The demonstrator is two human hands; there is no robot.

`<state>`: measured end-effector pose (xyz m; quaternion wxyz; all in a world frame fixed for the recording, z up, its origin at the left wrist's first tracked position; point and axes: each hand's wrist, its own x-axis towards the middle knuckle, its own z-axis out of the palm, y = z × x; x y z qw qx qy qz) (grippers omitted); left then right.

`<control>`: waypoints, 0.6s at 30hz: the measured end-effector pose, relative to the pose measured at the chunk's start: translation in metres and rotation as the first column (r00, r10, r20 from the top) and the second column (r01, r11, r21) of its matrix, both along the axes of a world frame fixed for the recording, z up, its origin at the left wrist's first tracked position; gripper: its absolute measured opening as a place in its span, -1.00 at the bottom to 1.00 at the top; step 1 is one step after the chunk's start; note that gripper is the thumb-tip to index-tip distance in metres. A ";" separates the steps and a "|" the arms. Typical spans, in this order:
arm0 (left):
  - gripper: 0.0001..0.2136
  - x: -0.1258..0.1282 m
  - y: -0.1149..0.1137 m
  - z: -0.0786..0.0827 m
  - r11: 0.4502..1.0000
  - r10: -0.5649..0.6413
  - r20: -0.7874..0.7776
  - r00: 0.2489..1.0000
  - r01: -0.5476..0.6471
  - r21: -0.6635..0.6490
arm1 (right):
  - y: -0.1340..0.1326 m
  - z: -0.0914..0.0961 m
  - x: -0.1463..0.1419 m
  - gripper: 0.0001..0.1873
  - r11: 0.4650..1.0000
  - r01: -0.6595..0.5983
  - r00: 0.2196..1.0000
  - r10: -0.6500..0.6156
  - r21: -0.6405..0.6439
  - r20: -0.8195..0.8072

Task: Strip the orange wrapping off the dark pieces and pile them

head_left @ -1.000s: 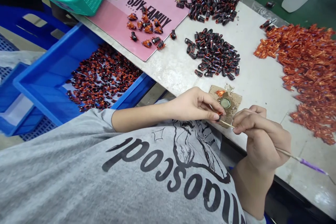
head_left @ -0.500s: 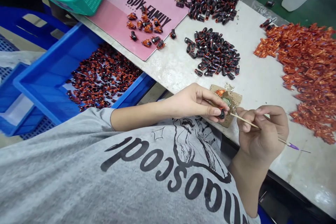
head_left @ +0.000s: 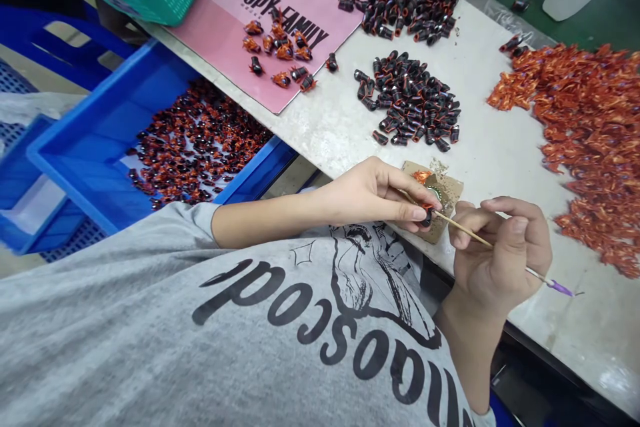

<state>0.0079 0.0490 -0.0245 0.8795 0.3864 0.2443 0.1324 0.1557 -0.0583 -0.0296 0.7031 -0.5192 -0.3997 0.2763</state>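
Note:
Between the thumb and fingers of my left hand (head_left: 380, 197) is a small black piece with an orange edge (head_left: 427, 216). My right hand (head_left: 500, 250) grips a thin wooden stick (head_left: 470, 233) with a purple section and a fine tip at its far end. The stick's near end meets the black piece at my left fingertips; whether it goes inside cannot be made out. Just behind my left fingers lies a cardboard square (head_left: 453, 193), which bears a round cap-like thing, an orange bit and brown crumbs, partly hidden by the hand.
Two heaps of black pieces (head_left: 413, 100) lie on the white table (head_left: 490, 167). Orange pieces (head_left: 590, 120) spread along the right. Joined orange-black pieces (head_left: 283, 47) sit on a pink board (head_left: 220, 47). A green basket (head_left: 170, 0) and a blue bin (head_left: 85, 153) are at left.
The stick's near end has moved left onto the black piece, which has turned a little in my left fingers. My right thumb has lifted along the stick.

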 end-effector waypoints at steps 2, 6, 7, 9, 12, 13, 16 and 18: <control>-0.85 0.000 0.000 0.000 1.000 0.002 0.015 1.000 -0.002 -0.001 | 0.000 0.000 0.000 -0.78 1.000 0.001 1.000 -0.001 0.008 -0.001; -0.85 -0.001 0.001 0.001 1.000 -0.002 0.017 1.000 0.001 0.008 | -0.001 0.000 -0.001 -0.77 1.000 0.011 1.000 -0.011 -0.020 0.027; -0.85 -0.001 0.001 0.001 1.000 -0.005 0.012 1.000 0.005 0.011 | -0.001 0.000 -0.001 -0.77 1.000 0.015 0.999 -0.014 -0.024 0.034; -0.85 -0.001 0.001 0.002 1.000 -0.008 0.009 1.000 0.008 0.020 | -0.001 0.000 -0.001 -0.78 1.000 0.016 0.999 -0.015 -0.016 0.037; -0.85 -0.002 0.002 0.001 0.999 -0.002 0.003 1.000 0.001 0.042 | -0.001 0.000 -0.001 -0.78 1.000 0.016 0.999 -0.016 -0.005 0.040; -0.85 -0.002 0.002 0.001 0.999 0.001 0.000 1.000 -0.001 0.048 | -0.002 0.000 -0.001 -0.78 1.000 0.021 0.999 -0.021 -0.009 0.045; -0.85 -0.002 0.002 -0.001 0.998 0.006 -0.002 1.000 -0.006 0.055 | -0.003 0.000 -0.002 -0.77 0.998 0.048 0.997 -0.046 -0.027 0.063; -0.85 -0.002 0.002 -0.001 0.998 0.007 0.000 1.000 -0.007 0.056 | -0.003 0.000 -0.002 -0.77 0.998 0.054 0.996 -0.052 -0.034 0.067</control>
